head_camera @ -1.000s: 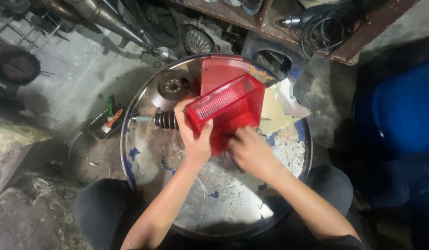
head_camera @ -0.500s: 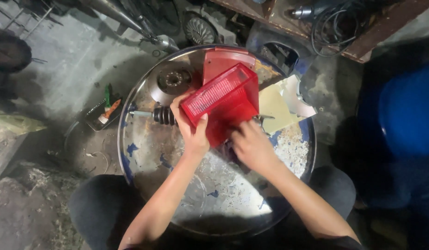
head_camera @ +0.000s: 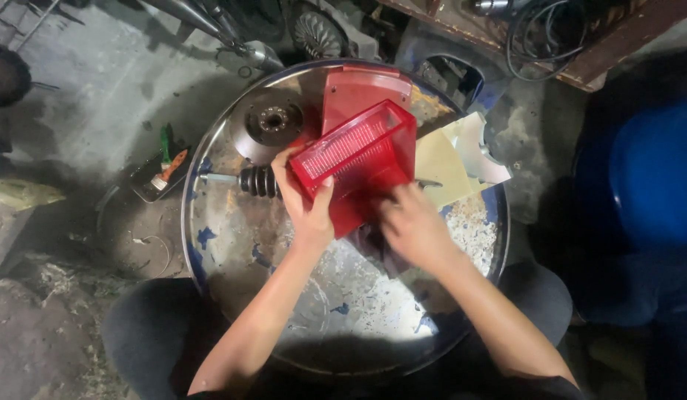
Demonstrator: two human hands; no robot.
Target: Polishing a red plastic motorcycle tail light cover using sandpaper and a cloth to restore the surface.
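Stained concrete floor [head_camera: 99, 81] (dimly lit), wooden shelf [head_camera: 610, 37] beyond, blue barrel [head_camera: 655, 178] nearby

Left hand [head_camera: 305, 198]: gripping red ribbed lens [head_camera: 354, 152]
Right hand [head_camera: 412, 226]: pressing dark cloth [head_camera: 373, 243] against lens
Support: round metal drum top [head_camera: 284, 296]

We see a glossy, translucent red plastic lens [head_camera: 354, 159] with a finely ribbed face. The round drum top [head_camera: 299, 296] is worn metal, shiny in patches, with rust and chipped blue paint. A dull grey metal disc [head_camera: 269, 122] lies beside a ribbed black rubber boot [head_camera: 258, 181].
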